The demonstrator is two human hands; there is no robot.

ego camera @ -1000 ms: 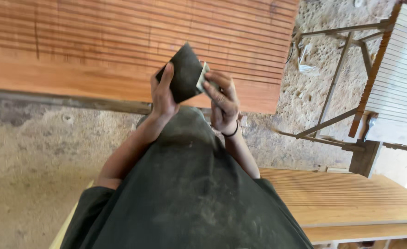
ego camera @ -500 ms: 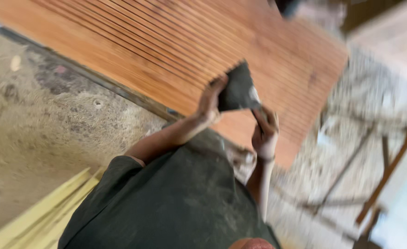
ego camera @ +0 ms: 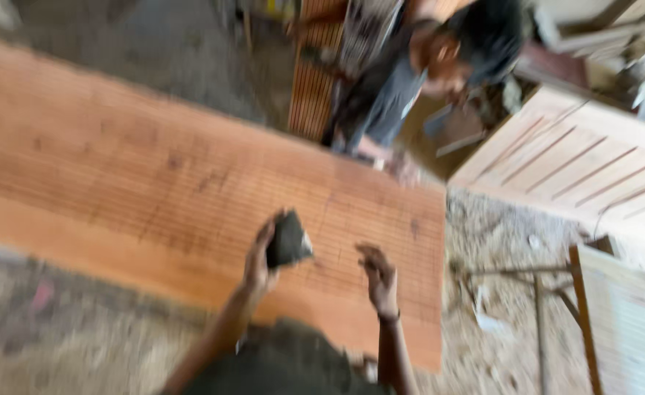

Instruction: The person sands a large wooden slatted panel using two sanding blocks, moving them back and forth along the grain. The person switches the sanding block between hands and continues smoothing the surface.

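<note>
My left hand [ego camera: 259, 260] grips a dark folded sanding pad [ego camera: 287, 240] and holds it just over a large reddish-brown grooved wooden panel [ego camera: 140, 183]. My right hand [ego camera: 377, 274] hovers over the same panel a little to the right, fingers curled and apart, holding nothing. The frame is blurred by head motion, so fine detail is lost.
Another person [ego camera: 403, 66] stands beyond the panel's far edge, beside an upright slatted board [ego camera: 315, 73]. A pale grooved panel [ego camera: 578, 161] lies at the right. A metal stand [ego camera: 534, 292] and a white slatted panel [ego camera: 630, 322] sit lower right on a dusty floor [ego camera: 59, 336].
My view has swung upward to take in the whole panel and the other person. My right hand has let go of the pad; the left hand alone holds it, lower over the panel.
</note>
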